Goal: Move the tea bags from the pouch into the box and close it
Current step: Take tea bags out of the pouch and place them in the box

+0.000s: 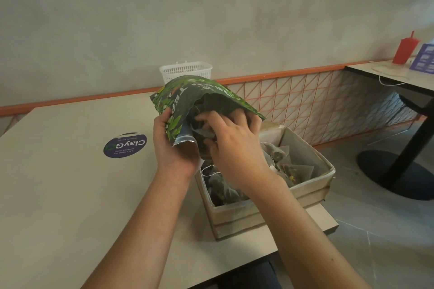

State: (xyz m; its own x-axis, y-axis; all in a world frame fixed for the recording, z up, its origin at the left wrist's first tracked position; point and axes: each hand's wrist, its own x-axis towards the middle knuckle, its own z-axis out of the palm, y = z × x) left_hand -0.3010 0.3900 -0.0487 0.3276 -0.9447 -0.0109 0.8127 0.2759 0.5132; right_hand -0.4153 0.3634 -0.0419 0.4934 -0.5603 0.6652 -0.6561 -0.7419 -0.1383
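Note:
A dark green leaf-printed pouch (187, 98) is held tilted above the table, its open mouth facing me. My left hand (172, 145) grips the pouch's lower left edge. Fingers of my right hand (232, 138) reach into the pouch mouth and curl around tea bags (199, 135) there. Below and to the right stands an open beige box (312, 189) on the table's right part. Several pyramid tea bags (293, 168) with white strings lie inside it. My right forearm hides part of the box's inside.
A white plastic basket (185, 73) stands behind the pouch by the wall. A round purple sticker (125, 145) lies on the table to the left. The table edge runs just right of the box. Another table with a red bottle (405, 49) is at far right.

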